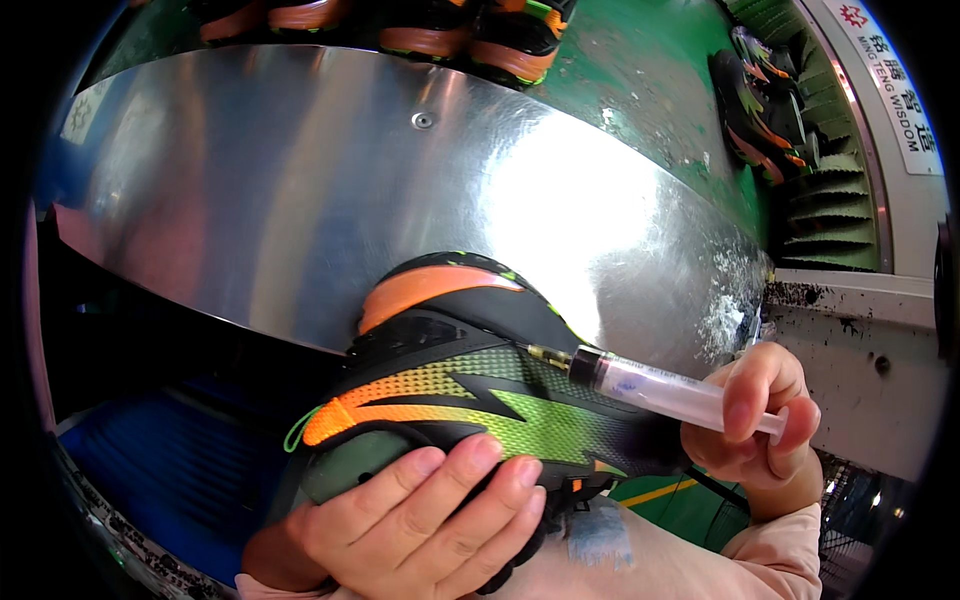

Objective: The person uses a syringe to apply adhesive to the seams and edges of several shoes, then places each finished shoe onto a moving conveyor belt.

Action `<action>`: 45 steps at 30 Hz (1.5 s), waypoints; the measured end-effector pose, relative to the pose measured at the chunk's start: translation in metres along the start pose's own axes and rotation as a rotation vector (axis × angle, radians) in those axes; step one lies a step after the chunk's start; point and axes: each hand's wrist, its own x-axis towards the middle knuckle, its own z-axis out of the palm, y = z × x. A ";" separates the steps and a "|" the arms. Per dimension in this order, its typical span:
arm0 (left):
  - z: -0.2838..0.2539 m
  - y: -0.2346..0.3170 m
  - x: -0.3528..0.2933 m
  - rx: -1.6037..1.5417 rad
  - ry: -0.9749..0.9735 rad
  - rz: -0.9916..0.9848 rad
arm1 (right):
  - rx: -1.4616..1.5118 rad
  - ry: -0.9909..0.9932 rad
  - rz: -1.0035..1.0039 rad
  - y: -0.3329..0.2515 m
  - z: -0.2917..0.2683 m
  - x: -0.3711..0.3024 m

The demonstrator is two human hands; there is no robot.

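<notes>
A black sneaker (490, 400) with an orange-to-green patterned side lies tipped in front of me, its sole with an orange section facing away. My left hand (430, 525) holds it from below, fingers pressed against the upper near its opening. A dark green shoe last (362, 462) fills that opening. In my right hand (755, 415) is a clear plastic syringe (655, 388), gripped around the plunger end. Its narrow tip points left and meets the sneaker's side by the edge where upper and sole join; whether it touches there I cannot tell. The sneaker's toe is partly hidden behind the syringe and right hand.
A shiny metal ledge (390, 190) curves across beyond the sneaker. Past it runs a green belt surface (650, 110) carrying several similar shoes (515, 45) and another pair (765, 110) at the right, beside a machine opening with a fringed curtain (828, 225). Something blue and ridged (160, 490) is at lower left.
</notes>
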 end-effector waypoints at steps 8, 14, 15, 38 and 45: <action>0.007 0.005 -0.022 0.096 -0.087 0.046 | -0.021 0.061 0.037 -0.003 -0.014 -0.038; 0.007 0.008 -0.024 0.110 -0.117 0.033 | -0.089 0.115 0.037 -0.014 -0.016 -0.071; 0.004 0.010 -0.020 0.097 -0.159 0.009 | -0.089 0.113 0.028 -0.015 -0.018 -0.075; 0.006 0.007 0.009 0.079 -0.143 -0.043 | -0.901 -0.371 -0.902 0.025 -0.033 0.081; 0.005 0.003 0.015 0.064 -0.162 0.011 | -1.239 -0.436 -0.747 -0.010 -0.046 0.044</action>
